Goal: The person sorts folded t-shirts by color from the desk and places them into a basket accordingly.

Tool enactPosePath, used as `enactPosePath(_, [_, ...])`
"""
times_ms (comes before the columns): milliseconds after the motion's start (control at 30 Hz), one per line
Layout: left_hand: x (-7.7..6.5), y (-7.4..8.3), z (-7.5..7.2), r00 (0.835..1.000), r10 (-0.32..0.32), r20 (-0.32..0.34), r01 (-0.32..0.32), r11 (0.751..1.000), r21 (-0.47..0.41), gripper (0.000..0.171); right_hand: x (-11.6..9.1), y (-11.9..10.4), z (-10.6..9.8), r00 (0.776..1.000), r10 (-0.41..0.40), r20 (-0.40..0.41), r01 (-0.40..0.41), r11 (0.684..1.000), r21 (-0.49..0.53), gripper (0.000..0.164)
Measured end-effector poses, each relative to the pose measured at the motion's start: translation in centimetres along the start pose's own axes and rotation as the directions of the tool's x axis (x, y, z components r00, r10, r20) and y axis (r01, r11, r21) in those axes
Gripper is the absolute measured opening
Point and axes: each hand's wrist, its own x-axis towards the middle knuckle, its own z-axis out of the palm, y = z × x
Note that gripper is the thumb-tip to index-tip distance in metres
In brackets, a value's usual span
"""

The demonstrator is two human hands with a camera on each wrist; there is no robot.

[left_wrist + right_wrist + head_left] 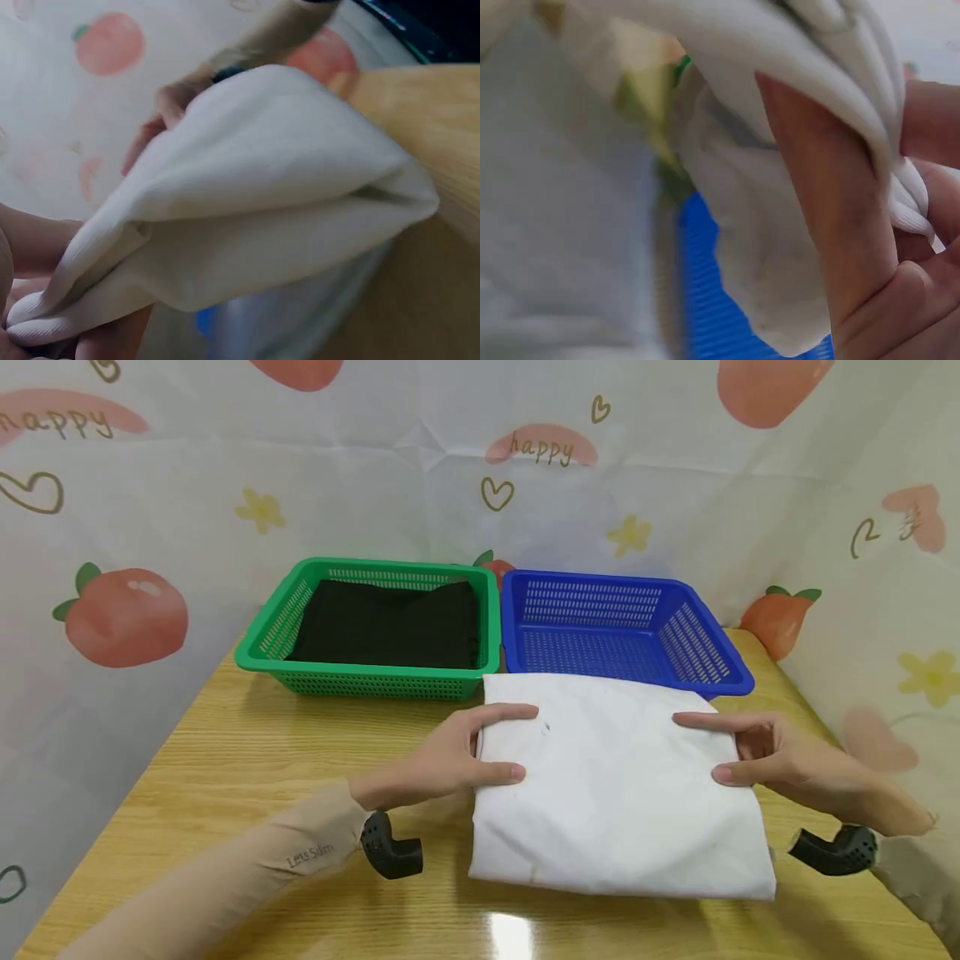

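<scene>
A folded white garment [615, 802] is held up off the wooden table in front of the two baskets. My left hand [450, 752] grips its left side, thumb and index finger on the near face. On the opposite side my right hand [795, 764] pinches the edge the same way. Folded layers of the garment [270, 165] hang loosely in the left wrist view. In the right wrist view, the fingers [832, 202] of my right hand clasp several stacked layers. The garment's exact kind cannot be told.
At the back left stands a green basket [375, 670] with folded black cloth [390, 627] inside. A blue basket [585, 647] stands beside it at the back right, partly behind the garment. Under everything is a wooden table [300, 752]; a printed curtain [420, 502] hangs behind.
</scene>
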Motion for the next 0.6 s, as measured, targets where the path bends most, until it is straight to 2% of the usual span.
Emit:
enactPosePath(67, [0.5,1.3,-0.8,0.999,0.041,-0.01,-0.041,0.999,0.023,0.064,-0.1,-1.4,-0.6,0.999,-0.009,-0.031,0.008,0.999,-0.038,0.062])
enactPosePath(133, [1.2,2.7,-1.5,0.997,0.074,-0.013,-0.074,0.997,0.018,0.063,0.1,-2.7,-1.4,0.999,-0.04,-0.026,0.04,0.999,-0.013,0.064])
enactPosePath(200, [2.2,3.8,-2.3,0.996,0.094,-0.011,-0.094,0.995,-0.017,0.062,0.5,-3.7,-2.3,0.997,-0.078,-0.019,0.079,0.995,0.062,0.066])
enactPosePath(267, [3.4,4.9,-3.0,0.994,0.11,-0.014,-0.111,0.992,-0.068,0.061,1.1,-4.6,-3.3,0.991,-0.133,0.006,0.129,0.976,0.174,0.067])
enactPosePath(333, [4.8,5.8,-3.6,0.993,0.119,-0.025,-0.121,0.987,-0.106,0.06,1.7,-5.3,-4.3,0.984,-0.178,-0.02,0.177,0.956,0.234,0.067])
enactPosePath(467, [7.8,6.6,-4.4,0.99,0.11,-0.087,-0.12,0.985,-0.127,0.06,2.8,-6.2,-6.4,0.97,-0.211,-0.123,0.24,0.917,0.318,0.065])
enactPosePath(600, [11.1,6.0,-5.1,0.98,0.099,-0.171,-0.106,0.994,-0.031,0.061,4.5,-6.3,-8.2,0.963,-0.181,-0.202,0.246,0.897,0.367,0.063])
